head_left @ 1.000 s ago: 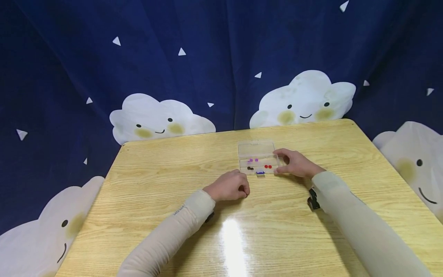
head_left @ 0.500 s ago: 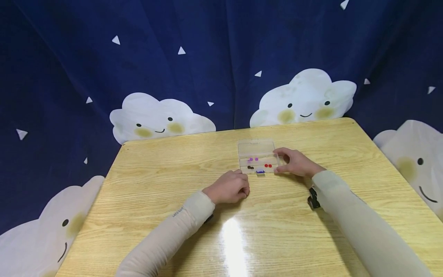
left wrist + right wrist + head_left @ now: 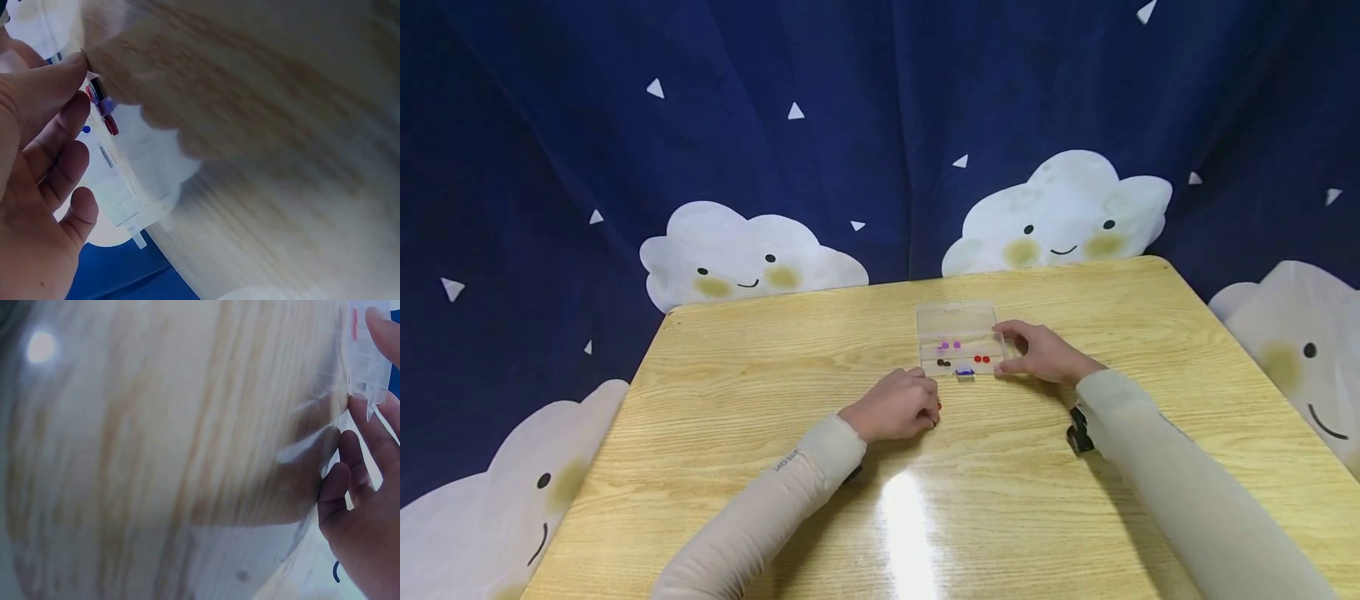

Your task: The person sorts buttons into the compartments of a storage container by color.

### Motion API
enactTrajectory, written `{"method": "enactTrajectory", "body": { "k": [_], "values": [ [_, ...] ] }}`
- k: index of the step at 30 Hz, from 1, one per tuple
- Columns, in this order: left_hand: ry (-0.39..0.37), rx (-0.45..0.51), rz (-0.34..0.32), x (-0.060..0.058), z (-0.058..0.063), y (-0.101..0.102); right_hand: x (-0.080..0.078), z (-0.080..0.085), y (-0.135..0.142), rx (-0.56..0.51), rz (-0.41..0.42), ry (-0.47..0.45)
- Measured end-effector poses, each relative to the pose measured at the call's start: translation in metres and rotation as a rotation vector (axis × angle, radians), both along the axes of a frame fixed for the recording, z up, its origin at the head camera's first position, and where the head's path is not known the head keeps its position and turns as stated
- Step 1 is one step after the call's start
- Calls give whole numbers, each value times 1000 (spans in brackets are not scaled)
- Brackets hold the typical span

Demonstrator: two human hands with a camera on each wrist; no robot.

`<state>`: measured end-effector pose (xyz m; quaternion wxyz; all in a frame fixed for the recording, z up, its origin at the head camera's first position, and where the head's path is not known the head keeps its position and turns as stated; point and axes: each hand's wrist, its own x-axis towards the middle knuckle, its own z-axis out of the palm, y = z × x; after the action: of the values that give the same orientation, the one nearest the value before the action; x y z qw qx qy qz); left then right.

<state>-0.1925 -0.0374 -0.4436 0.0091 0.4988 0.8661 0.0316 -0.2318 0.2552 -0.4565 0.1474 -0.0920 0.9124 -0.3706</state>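
Between your hands on the wooden table (image 3: 1037, 500), just ahead of the left hand (image 3: 895, 407), sits the clear box (image 3: 962, 354), its lid (image 3: 955, 321) open on the far side. Your right hand (image 3: 1048, 354) grips the end beside it. Inside, two red pieces (image 3: 977, 359) lie nearer that hand, two black pieces (image 3: 941, 363) nearer the left hand, two purple pieces (image 3: 957, 345) farther back. Your left fingers are curled, a tiny red piece (image 3: 939, 406) showing at them; whether they pinch it, you cannot tell
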Motion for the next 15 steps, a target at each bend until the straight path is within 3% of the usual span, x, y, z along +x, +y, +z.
{"method": "enactTrajectory", "body": {
  "k": [8, 15],
  "values": [
    [-106, 83, 30, -5, -7, -3, -1, -2, 0, 6, -11, -24],
    [-195, 153, 70, -9, -2, -7, 0, 0, -1, 17, -4, 4]
  ]
}}
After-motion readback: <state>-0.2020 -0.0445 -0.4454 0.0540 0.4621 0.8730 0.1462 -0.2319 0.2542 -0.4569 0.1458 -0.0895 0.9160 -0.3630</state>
